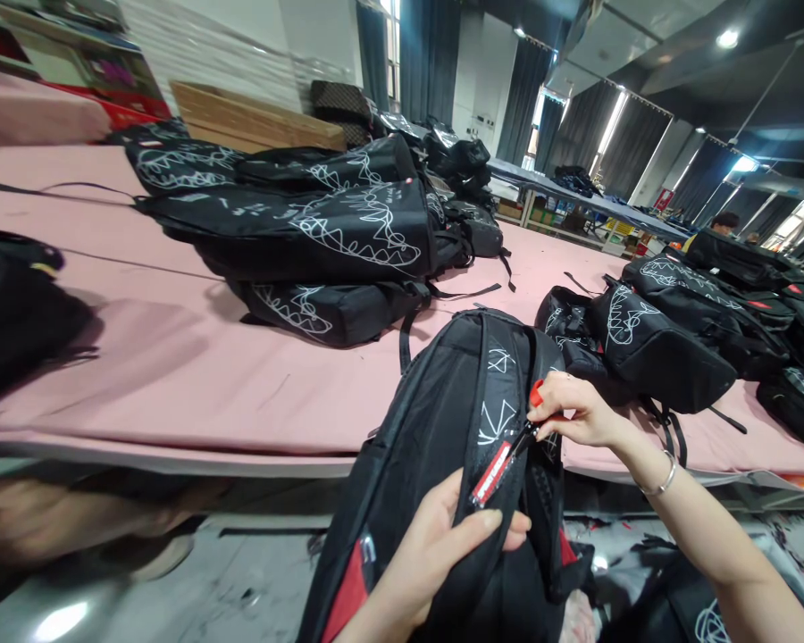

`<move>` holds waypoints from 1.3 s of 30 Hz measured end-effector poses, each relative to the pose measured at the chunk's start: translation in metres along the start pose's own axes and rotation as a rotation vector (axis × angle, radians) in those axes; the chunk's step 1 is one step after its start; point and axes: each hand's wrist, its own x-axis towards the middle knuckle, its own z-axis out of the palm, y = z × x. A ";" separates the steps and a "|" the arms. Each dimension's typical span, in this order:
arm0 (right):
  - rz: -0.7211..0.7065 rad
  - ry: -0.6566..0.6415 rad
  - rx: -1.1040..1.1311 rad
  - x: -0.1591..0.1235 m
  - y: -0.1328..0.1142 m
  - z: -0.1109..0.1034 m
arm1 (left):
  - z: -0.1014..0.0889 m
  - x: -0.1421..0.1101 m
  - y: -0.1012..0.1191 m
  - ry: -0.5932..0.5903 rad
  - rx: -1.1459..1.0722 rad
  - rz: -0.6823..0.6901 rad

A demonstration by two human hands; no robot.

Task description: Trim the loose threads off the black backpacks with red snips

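Note:
A black backpack (429, 429) with red side panels stands upright in front of me, leaning at the table's edge. Its shoulder strap (497, 393) carries white line drawings and a red label (491, 473) with white lettering. My left hand (446, 536) is closed around the strap just below the label, thumb on top. Small red-handled scissors (537, 391) are in my right hand (573, 409), their dark blades pointing down at the strap by the label's upper end. I cannot tell whether the blades touch the strap.
A pink-covered table (174, 384) runs across the view. Stacked black backpacks (362, 223) lie on it at centre left, with more backpacks (663, 330) at right. A dark bag (20, 313) sits at the left edge. Below right is another black bag (670, 598).

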 end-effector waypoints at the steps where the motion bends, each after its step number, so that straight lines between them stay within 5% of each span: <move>1: 0.002 -0.021 -0.007 0.001 0.000 0.000 | 0.000 0.000 0.000 0.002 -0.004 0.002; 15: -0.056 -0.244 -0.059 0.011 -0.013 0.001 | 0.006 0.000 0.002 0.030 0.012 0.015; 25: -0.053 -0.209 -0.134 0.014 -0.026 0.006 | 0.010 0.003 0.007 0.063 0.020 0.053; 31: -0.047 0.010 -0.093 0.006 -0.027 0.015 | 0.008 0.009 0.010 0.094 -0.009 0.039; 36: 0.345 0.350 -0.024 -0.018 -0.023 0.037 | 0.002 0.016 0.011 0.119 -0.040 0.047; 39: 0.577 0.430 0.010 -0.033 -0.022 0.052 | -0.003 0.022 0.013 0.144 -0.015 0.083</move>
